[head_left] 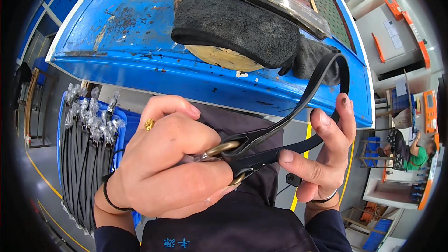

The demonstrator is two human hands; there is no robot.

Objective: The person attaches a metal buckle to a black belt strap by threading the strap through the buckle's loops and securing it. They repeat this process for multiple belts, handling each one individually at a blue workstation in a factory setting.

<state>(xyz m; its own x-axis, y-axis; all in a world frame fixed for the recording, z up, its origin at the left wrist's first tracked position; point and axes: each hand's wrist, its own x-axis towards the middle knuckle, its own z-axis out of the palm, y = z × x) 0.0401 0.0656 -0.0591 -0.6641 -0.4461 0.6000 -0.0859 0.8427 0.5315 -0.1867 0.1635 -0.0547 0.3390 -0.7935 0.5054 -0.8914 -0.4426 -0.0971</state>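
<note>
A black leather strap (pixel 305 98) with brass-coloured rings (pixel 223 148) is bent into a loop above my lap. My left hand (pixel 172 163) is closed around its ringed ends, with a bit of clear plastic film showing beside a ring. My right hand (pixel 326 151) is at the right of the loop, its thumb against the lower length and its bent fingers loosely around the strap where it curves upward. Dark smudges mark the right fingertips. What lies inside the left fist is partly hidden.
Ahead is a blue workbench (pixel 126 28) with a black cloth-covered form (pixel 233 23) and a clear plastic-wrapped bar (pixel 284 9) on it. At the left, a blue bin (pixel 60 126) holds several black straps (pixel 84 172) with plastic-wrapped ends. Another person (pixel 413 154) sits far right.
</note>
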